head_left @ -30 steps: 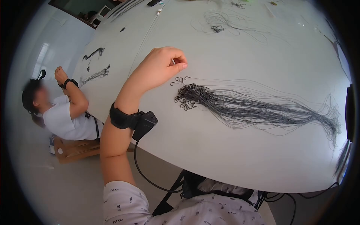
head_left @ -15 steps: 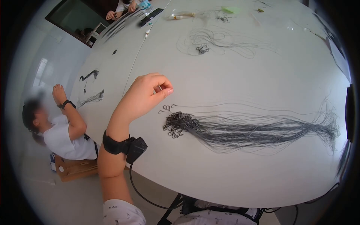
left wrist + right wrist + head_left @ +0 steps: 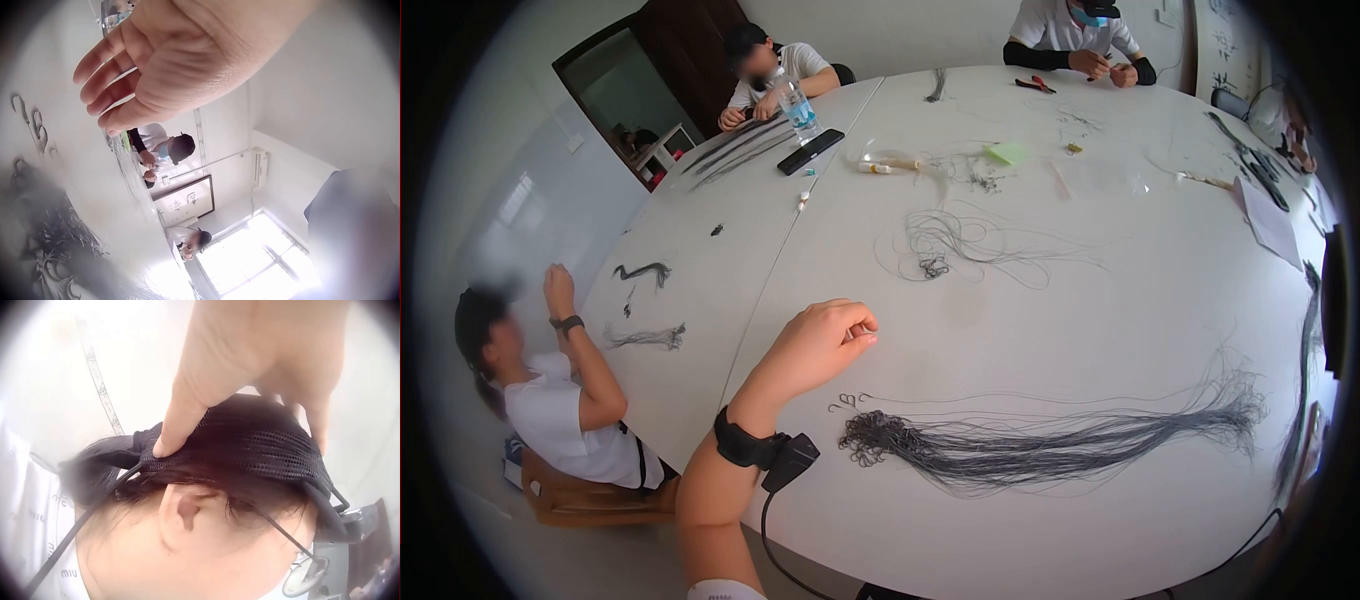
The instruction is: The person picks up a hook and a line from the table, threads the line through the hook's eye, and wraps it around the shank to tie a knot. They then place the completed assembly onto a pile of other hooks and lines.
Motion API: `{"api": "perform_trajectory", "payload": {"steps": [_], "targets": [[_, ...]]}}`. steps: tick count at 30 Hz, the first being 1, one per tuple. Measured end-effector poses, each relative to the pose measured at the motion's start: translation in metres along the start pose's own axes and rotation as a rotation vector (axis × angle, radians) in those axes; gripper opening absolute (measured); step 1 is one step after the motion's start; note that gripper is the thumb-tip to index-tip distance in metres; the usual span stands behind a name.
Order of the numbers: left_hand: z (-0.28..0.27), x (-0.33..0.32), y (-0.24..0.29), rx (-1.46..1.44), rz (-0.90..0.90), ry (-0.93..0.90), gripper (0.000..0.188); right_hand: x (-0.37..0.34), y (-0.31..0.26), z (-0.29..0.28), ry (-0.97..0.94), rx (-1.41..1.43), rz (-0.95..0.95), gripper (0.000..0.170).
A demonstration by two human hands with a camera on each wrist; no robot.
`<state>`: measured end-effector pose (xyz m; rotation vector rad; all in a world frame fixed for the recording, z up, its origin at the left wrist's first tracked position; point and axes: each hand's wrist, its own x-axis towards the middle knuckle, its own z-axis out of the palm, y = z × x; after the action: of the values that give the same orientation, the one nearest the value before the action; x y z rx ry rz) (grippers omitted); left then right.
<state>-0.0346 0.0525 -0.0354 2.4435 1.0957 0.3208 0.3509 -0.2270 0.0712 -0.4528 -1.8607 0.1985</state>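
Observation:
In the head view my left hand (image 3: 815,345) hangs with loosely bent fingers above the white table (image 3: 1000,350). The left wrist view shows the hand (image 3: 181,69) palm bare, its fingers loosely extended and holding nothing. Beside it lies a bundle of dark hooks (image 3: 880,437) with long thin lines (image 3: 1040,455) trailing right; several loose hooks (image 3: 848,401) sit at its upper left. The right wrist view has my right hand (image 3: 262,356) gripping a black mesh cap (image 3: 256,440) on a head, thumb at one side and fingers at the other.
A smaller coil of line with hooks (image 3: 935,266), a phone (image 3: 810,152), a bottle (image 3: 795,105) and red-handled pliers (image 3: 1035,84) are on the table. One person (image 3: 580,410) sits at the left; others sit along the far side.
The head view has tilted up, so the bundle and my left hand appear lower and people at the far side show. My left hand stays near the hooks, its fingers still loosely bent.

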Motion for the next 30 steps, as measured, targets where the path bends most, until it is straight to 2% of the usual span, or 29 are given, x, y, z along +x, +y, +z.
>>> {"api": "perform_trajectory", "payload": {"steps": [4, 5, 7, 10, 13, 15, 16, 17, 18, 20, 21, 23, 26, 28, 30], "targets": [[0.002, 0.016, -0.01, 0.082, 0.004, 0.005, 0.019, 0.023, 0.003, 0.012, -0.047, 0.027, -0.021, 0.063], [0.002, 0.019, -0.008, 0.063, -0.005, 0.014, 0.019, 0.016, -0.006, 0.0, -0.069, 0.045, -0.014, 0.063], [-0.006, 0.031, -0.006, 0.132, -0.078, -0.057, 0.024, 0.038, 0.0, 0.017, -0.11, 0.07, -0.005, 0.062], [-0.001, 0.049, -0.02, 0.203, 0.023, 0.017, 0.018, 0.04, -0.006, 0.009, -0.155, 0.084, -0.006, 0.062], [0.0, 0.064, -0.021, 0.194, 0.032, 0.036, 0.017, 0.037, -0.018, 0.01, -0.176, 0.096, 0.0, 0.061], [0.003, 0.078, -0.024, 0.222, 0.068, 0.077, 0.016, 0.045, 0.021, 0.053, 0.0, -0.49, 0.172, 0.035], [0.006, 0.085, -0.027, 0.254, 0.095, 0.112, 0.015, 0.048, 0.037, 0.069, 0.008, -0.405, 0.304, 0.029], [0.01, 0.094, -0.032, 0.252, 0.1, 0.119, 0.015, 0.048, 0.056, 0.072, -0.09, -0.345, 0.378, 0.017], [0.014, 0.104, -0.038, 0.225, 0.14, 0.165, 0.016, 0.045, 0.068, 0.081, -0.159, -0.292, 0.553, 0.008], [0.023, 0.122, -0.047, 0.196, 0.183, 0.222, 0.016, 0.034, 0.09, 0.095, -0.354, -0.269, 0.708, 0.004], [0.028, 0.131, -0.05, 0.087, 0.224, 0.215, 0.016, 0.026, 0.098, 0.103, -0.424, -0.278, 0.76, 0.005], [0.035, 0.144, -0.054, -0.021, 0.271, 0.212, 0.016, 0.016, 0.109, 0.113, -0.622, -0.336, 0.804, 0.015], [0.042, 0.153, -0.05, 0.043, 0.285, 0.239, 0.015, 0.007, 0.121, 0.126, -0.659, -0.322, 0.85, 0.017], [0.041, 0.148, -0.041, 0.182, 0.162, 0.292, 0.014, 0.002, 0.128, 0.131, -0.688, -0.272, 0.865, 0.018], [0.044, 0.15, -0.042, 0.152, 0.179, 0.254, 0.014, -0.001, 0.132, 0.135, -0.684, -0.265, 0.869, 0.019]]}}
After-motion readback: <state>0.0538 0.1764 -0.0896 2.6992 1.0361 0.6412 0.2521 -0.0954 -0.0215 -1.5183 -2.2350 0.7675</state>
